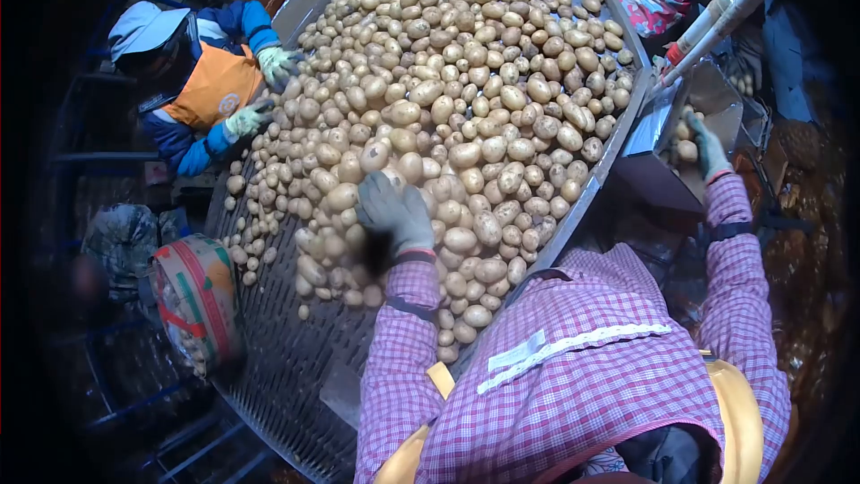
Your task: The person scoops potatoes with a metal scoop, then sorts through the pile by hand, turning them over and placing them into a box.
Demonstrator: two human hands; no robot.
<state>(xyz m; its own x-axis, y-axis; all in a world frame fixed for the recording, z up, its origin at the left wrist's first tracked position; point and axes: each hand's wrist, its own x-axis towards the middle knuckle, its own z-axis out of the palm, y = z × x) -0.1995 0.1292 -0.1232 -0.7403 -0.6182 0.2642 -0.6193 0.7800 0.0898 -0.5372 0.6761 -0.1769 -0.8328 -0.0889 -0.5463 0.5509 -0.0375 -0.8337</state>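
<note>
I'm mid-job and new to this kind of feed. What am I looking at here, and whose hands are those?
There is no robot here. This is one picture, from a camera worn on a person's head, looking forward and down. The checked shirt at the bottom is the wearer's own, and both of their hands are gloved.

A large heap of potatoes covers much of a slatted table. The wearer's left hand is on the heap; whether it grips anything is unclear. The right hand reaches into a box beside the table, against a few potatoes there; its grip is also unclear.

The pale gloves at the left belong to a co-worker in an orange apron.
</note>
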